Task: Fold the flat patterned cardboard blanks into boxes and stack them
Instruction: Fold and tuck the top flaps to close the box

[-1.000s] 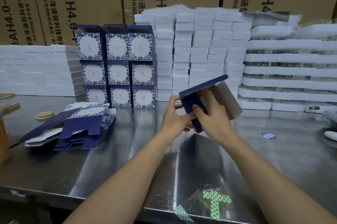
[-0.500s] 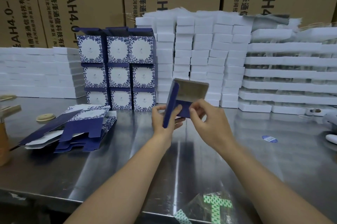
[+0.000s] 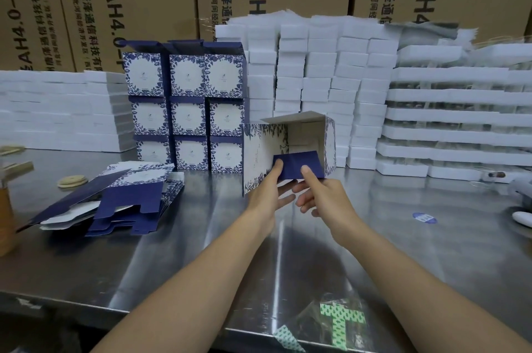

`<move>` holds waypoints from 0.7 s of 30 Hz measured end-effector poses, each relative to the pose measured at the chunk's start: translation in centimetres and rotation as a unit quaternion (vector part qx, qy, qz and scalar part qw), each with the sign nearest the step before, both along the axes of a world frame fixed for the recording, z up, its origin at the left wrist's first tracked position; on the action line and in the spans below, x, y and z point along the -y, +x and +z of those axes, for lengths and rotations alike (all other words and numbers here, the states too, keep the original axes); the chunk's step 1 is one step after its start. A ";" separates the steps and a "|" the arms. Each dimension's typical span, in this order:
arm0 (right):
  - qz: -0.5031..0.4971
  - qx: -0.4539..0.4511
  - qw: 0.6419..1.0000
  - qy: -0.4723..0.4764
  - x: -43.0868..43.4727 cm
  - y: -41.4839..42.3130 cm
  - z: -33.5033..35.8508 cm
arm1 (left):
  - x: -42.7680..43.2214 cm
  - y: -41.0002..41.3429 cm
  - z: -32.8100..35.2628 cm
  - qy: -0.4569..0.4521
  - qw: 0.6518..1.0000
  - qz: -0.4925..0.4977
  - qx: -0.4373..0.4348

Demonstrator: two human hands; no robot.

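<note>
Above steel table, left grip and right grip each pinch the navy flap of the open box.

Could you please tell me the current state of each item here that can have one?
Blue-and-white patterned cardboard box: opened into shape, near end unclosed, navy flap half folded.
Left hand: pinches the flap, thumb on top.
Right hand: pinches the flap, thumb on top.
Stack of finished patterned boxes: three by three, top-row lids up.
Pile of flat navy cardboard blanks: unfolded.
</note>
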State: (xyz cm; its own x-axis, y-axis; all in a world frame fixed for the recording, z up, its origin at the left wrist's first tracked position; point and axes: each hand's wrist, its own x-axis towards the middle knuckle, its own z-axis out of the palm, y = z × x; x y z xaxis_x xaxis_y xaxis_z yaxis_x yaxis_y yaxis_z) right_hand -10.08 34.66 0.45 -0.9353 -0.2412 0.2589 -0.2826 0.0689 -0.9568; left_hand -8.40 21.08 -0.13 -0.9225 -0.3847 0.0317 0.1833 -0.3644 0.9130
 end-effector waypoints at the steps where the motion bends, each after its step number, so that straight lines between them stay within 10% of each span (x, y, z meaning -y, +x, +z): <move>1: 0.001 0.022 0.999 -0.024 0.0 0.0 0.1 | -0.1 0.2 0.1 -0.008 1.000 0.000 0.001; 21: 0.095 0.097 0.985 -0.107 0.0 0.7 0.8 | -1.5 -0.4 -0.4 -0.135 0.990 0.010 -0.033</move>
State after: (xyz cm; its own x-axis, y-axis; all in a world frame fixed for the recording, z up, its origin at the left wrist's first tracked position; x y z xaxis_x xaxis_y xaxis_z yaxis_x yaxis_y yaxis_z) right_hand -9.35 34.64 1.21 -0.9154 -0.3756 0.1445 -0.0825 -0.1763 -0.9809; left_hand -8.79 22.59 -0.54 -0.9069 -0.3728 0.1965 0.2513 -0.1040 0.9623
